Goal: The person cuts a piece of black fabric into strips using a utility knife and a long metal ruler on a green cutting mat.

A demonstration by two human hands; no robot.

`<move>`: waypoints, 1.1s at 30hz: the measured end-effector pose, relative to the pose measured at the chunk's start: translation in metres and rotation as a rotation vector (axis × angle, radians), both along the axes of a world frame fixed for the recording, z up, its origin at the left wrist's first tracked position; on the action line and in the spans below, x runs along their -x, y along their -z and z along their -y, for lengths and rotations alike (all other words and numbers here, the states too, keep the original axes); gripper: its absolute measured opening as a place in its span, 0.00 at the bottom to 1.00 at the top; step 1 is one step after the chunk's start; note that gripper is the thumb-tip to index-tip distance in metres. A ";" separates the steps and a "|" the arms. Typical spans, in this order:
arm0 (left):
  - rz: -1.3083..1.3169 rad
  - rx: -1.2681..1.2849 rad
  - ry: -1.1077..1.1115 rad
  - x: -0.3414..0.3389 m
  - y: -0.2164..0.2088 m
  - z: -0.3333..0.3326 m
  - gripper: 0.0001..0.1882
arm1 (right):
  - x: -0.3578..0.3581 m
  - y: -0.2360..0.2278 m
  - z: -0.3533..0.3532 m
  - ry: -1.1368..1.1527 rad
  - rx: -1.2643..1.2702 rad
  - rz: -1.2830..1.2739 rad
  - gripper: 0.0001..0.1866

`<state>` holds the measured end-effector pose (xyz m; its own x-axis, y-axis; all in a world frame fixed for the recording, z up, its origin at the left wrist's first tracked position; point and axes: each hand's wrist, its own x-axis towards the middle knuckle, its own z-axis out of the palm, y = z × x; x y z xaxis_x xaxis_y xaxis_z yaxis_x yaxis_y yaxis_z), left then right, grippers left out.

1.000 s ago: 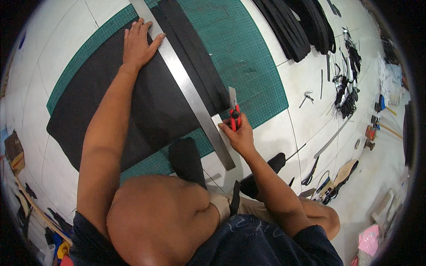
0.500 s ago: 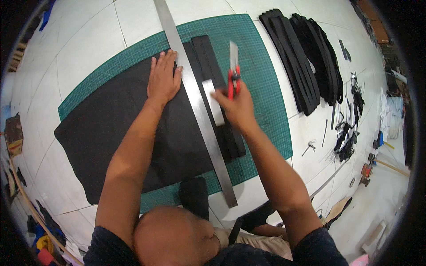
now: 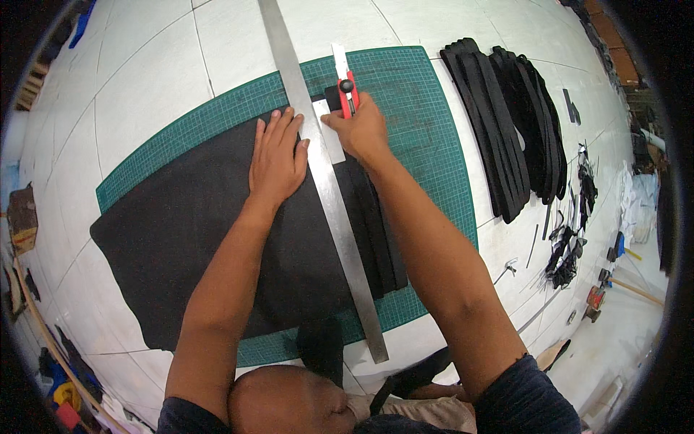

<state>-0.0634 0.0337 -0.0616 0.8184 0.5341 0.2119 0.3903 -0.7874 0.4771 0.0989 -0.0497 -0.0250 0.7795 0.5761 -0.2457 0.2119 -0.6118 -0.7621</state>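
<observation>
The left hand [image 3: 278, 163] lies palm-down on a wide sheet of black fabric [image 3: 210, 231], its four fingers stretched out and only slightly parted, the thumb held well away from them; the index fingertip and thumb tip reach the left edge of a long, flat, silver metal ruler [image 3: 329, 189]. The ruler runs from far to near across the fabric and past both ends of a green gridded cutting mat [image 3: 426, 123]. To its right, the right hand [image 3: 363, 136] has its fingers curled around a red utility cutter with a round black knob [image 3: 348, 88], whose pale blade points to the far side; whether that blade touches anything, I cannot tell. The right thumb rests on a flat white rectangular strip [image 3: 332, 145] just right of the ruler, though how firmly the strip is gripped is hidden. Narrow folded black fabric strips [image 3: 372, 239] lie on the mat, nearer than the right hand and partly behind its forearm. Farther right, on the white tiled floor [image 3: 405, 25], lie two bundles of black straps [image 3: 488, 137].
</observation>
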 end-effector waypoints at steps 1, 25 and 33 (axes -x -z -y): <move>-0.005 -0.001 -0.003 0.001 0.001 -0.001 0.24 | 0.001 -0.001 0.000 0.005 -0.006 0.000 0.25; -0.044 -0.085 0.029 0.008 0.007 -0.011 0.26 | 0.050 -0.047 0.221 0.305 -0.133 -0.220 0.27; -0.665 -0.086 0.175 -0.020 -0.051 -0.002 0.79 | 0.054 -0.011 0.355 0.432 0.220 0.206 0.20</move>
<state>-0.0433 0.0353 -0.0111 0.8616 0.3864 -0.3291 0.4424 -0.8896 0.1138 0.0453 -0.4046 -0.0140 0.9795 0.1433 -0.1416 0.0364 -0.8173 -0.5750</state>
